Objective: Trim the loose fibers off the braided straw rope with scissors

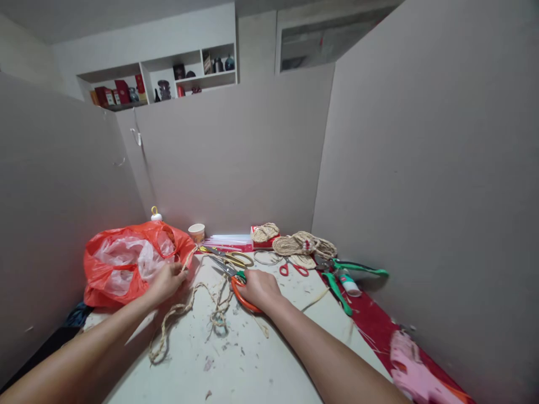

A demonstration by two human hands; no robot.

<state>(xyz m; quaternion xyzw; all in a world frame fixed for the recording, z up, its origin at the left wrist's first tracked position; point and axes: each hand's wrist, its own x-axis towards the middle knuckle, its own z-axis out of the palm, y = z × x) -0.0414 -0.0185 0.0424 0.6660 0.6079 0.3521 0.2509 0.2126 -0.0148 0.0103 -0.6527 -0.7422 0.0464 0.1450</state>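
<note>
My right hand (260,289) is wrapped round the orange and green handles of a pair of scissors (244,294). The blades are parted and point to the upper left. Pinched in the fingers of my left hand (170,280) is a braided straw cord (190,259), beside the red plastic bag. More of the cord trails in loops over the white board (252,376), below and between both hands. A second pair of scissors with gold handles (240,259) lies just beyond the blades.
A red plastic bag (99,255) stands at the left, near a paper cup (196,233). Behind lie coiled straw bundles (295,244) and red-handled scissors (284,270). Green-handled pliers (337,294), a small white bottle (350,285) and a pink tool (415,367) line the right side. Grey partitions (236,163) surround the table.
</note>
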